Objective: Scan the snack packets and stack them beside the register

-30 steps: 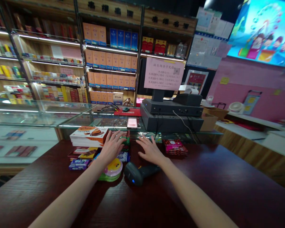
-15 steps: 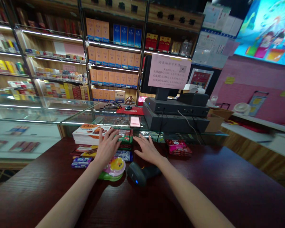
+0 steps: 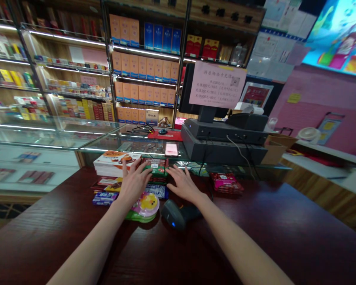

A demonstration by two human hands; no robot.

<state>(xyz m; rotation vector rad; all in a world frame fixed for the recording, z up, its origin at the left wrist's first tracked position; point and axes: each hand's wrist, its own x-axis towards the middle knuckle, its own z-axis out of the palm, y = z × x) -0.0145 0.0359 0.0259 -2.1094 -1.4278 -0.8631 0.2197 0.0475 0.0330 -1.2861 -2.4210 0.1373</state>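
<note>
Dark shop counter [image 3: 47, 237], left hand [image 3: 133, 184] and right hand [image 3: 182, 184] spread open, either side of a red-green packet [image 3: 154, 167]

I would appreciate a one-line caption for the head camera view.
Left hand and right hand at a red-and-green packet by a barcode scanner on a shop counter.
</note>
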